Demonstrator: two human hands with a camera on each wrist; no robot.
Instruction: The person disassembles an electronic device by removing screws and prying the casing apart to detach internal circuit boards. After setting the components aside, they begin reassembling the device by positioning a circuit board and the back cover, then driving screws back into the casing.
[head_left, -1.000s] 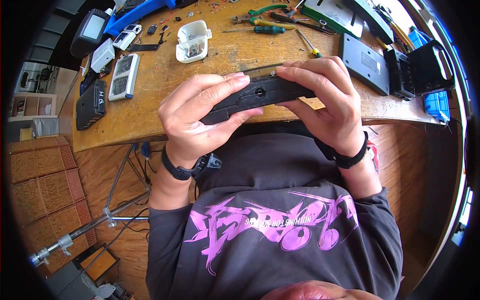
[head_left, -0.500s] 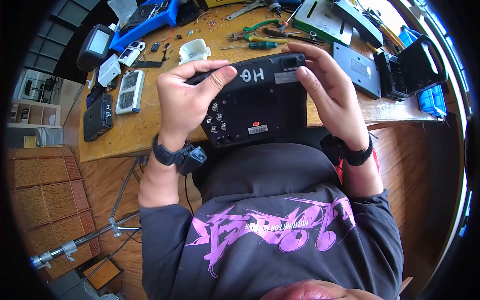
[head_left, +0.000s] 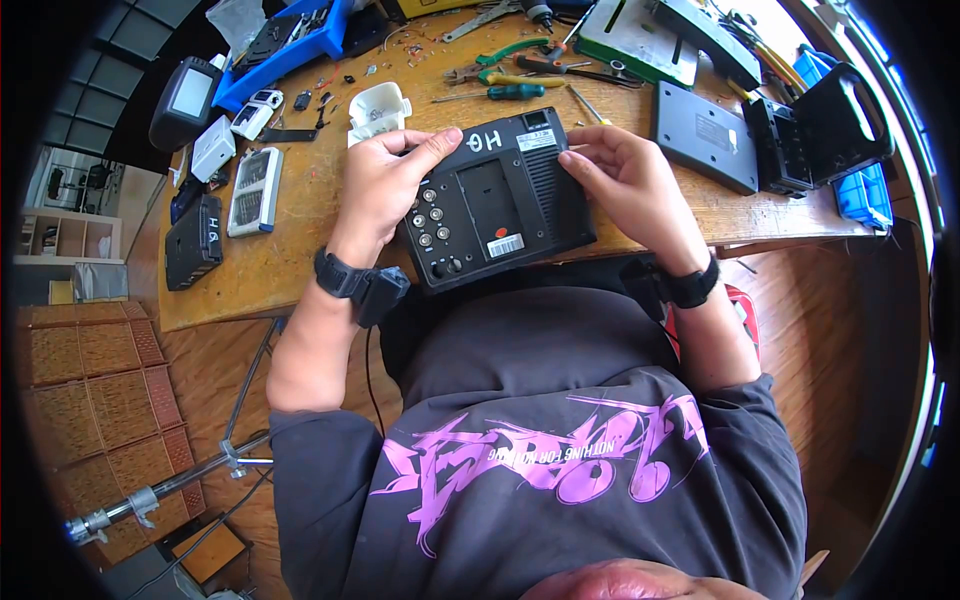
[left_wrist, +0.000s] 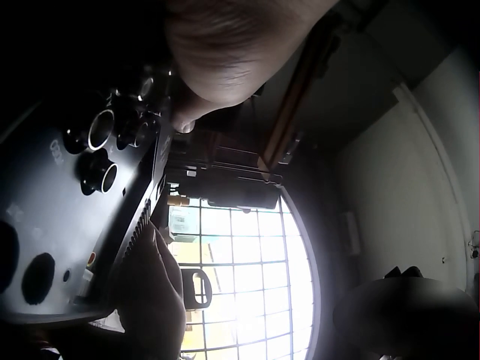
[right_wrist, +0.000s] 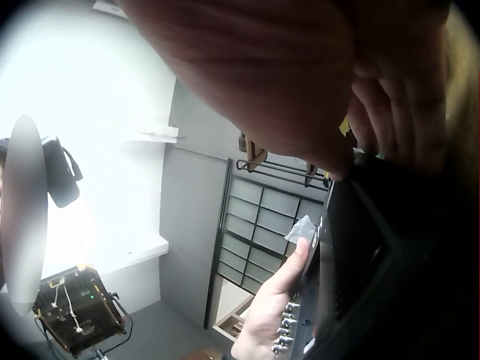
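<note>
A black device (head_left: 520, 238) marked "HQ" is held with its back face up, tilted, over the table's near edge; round metal connectors, a barcode label and a red sticker show on it. The left hand (head_left: 385, 185) grips its left top corner, thumb on the face. On the opposite side the right hand (head_left: 630, 185) holds the edge, thumb on top near the vent ribs. Fingers under the device are hidden. In the left wrist view the connectors on the device (left_wrist: 45, 202) show close up; the right wrist view has the left hand (right_wrist: 274, 307) beyond them.
Pliers, screwdrivers (head_left: 516, 92) and a white container (head_left: 380, 108) lie behind the device on the wooden table (head_left: 300, 240). A blue tray (head_left: 270, 75), white gadgets and a black battery-like box (head_left: 193, 243) are at left. At right are a grey flat panel (head_left: 706, 137) and a black bracket (head_left: 845, 125).
The device has turned from edge-on to showing its back face, then tilted flatter and rotated slightly. Both hands have shifted their hold along with it; the right hand has come lower.
</note>
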